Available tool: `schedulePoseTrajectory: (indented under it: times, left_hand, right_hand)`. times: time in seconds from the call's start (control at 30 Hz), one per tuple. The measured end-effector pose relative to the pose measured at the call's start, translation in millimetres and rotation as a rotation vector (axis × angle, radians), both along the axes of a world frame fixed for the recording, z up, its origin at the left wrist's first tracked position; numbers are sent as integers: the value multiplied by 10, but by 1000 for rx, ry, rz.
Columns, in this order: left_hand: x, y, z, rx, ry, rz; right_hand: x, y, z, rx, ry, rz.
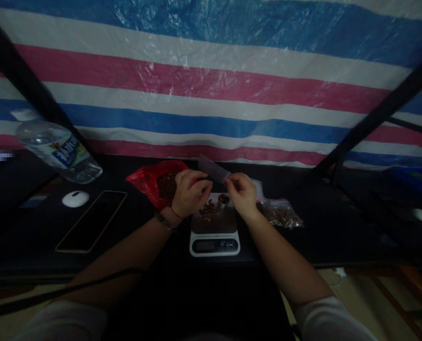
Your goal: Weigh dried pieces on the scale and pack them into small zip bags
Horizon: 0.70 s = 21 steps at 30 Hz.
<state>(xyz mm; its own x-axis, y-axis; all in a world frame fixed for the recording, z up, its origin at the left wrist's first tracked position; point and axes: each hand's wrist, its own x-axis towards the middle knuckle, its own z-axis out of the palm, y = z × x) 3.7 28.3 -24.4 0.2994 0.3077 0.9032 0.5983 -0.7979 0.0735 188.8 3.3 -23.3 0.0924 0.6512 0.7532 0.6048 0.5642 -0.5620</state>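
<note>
Bag, see-through, is just beyond the scale, gripped between thumb and fingers of my right hand. My left hand curls near the scale's far left corner, fingers bent; I cannot tell whether it holds anything. Brown pieces lie on the scale beside a small cup. Left of the scale sits a red bag; right of it, a pouch of similar pieces.
</note>
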Motion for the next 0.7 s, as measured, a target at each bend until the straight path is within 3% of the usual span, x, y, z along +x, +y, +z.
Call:
schedulePoseTrajectory:
  times: [0.17,0.3,0.7]
  left_hand:
    - [24,19,-11,-139,127,-203]
    - [18,36,-48,-140,151,-218]
    - [-15,49,-67,-162,207,-236]
  right_hand:
    - [-44,-47,9,22,-111,150]
    - [-57,-73,3,24,-163,251]
    - [-25,-70,3,-15,-227,241]
